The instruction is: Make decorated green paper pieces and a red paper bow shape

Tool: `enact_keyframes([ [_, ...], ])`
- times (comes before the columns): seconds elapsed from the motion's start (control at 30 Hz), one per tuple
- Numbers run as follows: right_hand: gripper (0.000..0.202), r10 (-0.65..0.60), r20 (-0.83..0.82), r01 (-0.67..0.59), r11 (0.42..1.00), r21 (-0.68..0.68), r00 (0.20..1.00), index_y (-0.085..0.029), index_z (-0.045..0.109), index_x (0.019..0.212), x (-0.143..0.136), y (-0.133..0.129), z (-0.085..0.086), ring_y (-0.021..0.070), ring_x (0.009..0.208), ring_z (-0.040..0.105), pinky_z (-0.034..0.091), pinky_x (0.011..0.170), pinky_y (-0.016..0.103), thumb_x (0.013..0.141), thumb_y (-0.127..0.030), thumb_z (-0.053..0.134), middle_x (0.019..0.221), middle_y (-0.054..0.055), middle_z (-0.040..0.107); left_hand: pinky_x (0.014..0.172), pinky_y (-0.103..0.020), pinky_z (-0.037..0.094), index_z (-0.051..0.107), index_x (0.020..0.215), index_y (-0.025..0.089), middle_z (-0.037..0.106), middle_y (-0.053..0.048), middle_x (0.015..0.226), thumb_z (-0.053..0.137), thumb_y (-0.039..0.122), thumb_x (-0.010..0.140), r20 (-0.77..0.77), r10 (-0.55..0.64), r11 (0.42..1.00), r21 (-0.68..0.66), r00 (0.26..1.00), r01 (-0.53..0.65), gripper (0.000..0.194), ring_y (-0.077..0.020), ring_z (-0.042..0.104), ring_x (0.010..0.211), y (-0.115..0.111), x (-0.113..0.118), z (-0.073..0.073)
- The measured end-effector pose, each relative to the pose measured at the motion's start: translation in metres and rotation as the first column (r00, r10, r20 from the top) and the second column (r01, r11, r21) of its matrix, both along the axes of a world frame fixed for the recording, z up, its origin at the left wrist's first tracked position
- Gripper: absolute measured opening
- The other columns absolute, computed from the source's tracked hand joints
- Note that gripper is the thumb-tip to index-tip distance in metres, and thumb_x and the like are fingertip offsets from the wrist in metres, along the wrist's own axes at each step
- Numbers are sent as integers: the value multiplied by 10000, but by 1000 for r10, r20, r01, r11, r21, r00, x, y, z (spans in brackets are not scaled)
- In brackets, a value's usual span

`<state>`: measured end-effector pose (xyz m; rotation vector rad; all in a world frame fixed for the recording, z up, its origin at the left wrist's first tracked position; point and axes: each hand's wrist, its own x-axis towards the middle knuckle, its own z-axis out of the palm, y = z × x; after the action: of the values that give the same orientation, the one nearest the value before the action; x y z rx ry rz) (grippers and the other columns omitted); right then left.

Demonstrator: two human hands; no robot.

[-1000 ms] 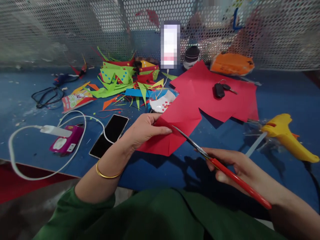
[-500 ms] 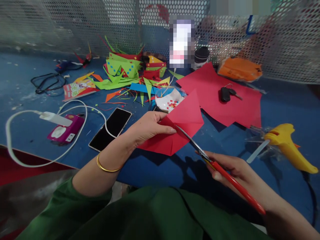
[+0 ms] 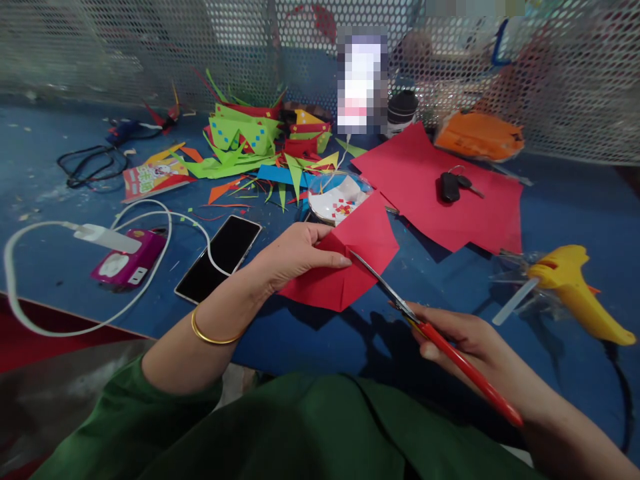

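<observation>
My left hand (image 3: 305,257) pinches a folded red paper piece (image 3: 367,233) between thumb and fingers, above the blue table. In my right hand (image 3: 450,337) are red-handled scissors (image 3: 465,370), their blades pointing up and left. The blade tips touch the paper just right of my left thumb, by a crease. Whether the blades are fully together is hard to tell. Behind the paper stands a round clear container (image 3: 325,200) holding small red and white bits. A larger red sheet (image 3: 425,193) with black keys (image 3: 450,187) on it lies to the right.
A yellow glue gun (image 3: 575,287) lies at right, an orange packet (image 3: 477,135) behind. Cut green paper pieces (image 3: 245,133) lie at the back. At left are a dark phone (image 3: 220,257), a purple power adapter (image 3: 133,260) and white cable loops. A blurred bright screen stands by the mesh.
The upper flap of the held red paper has dropped lower and away from its raised position. My right hand and the scissors have barely moved; the whole view has shifted slightly left.
</observation>
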<state>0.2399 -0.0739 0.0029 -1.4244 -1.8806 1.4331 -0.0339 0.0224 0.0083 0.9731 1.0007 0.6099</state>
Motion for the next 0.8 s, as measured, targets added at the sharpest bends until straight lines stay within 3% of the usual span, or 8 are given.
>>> enact_keyframes([
  [0.5, 560, -48, -71, 46, 999, -25, 996, -225, 719, 1219, -3, -2, 2, 168, 646, 583, 507, 535, 263, 800, -596, 699, 785, 28, 657, 759, -307, 575, 800, 913, 232, 795, -24, 873, 817, 241, 722, -17, -25, 998, 58, 1000, 26, 192, -188, 743, 802, 1, -1, 2],
  [0.8, 456, 15, 13, -16, 1000, 17, 1000, -229, 688, 1268, -2, -2, 4, 177, 727, 632, 539, 605, 270, 901, -490, 620, 824, 21, 685, 717, -283, 570, 808, 940, 241, 797, -17, 864, 818, 219, 728, 4, -46, 999, 17, 999, 45, 213, -174, 741, 763, -2, 1, 5],
])
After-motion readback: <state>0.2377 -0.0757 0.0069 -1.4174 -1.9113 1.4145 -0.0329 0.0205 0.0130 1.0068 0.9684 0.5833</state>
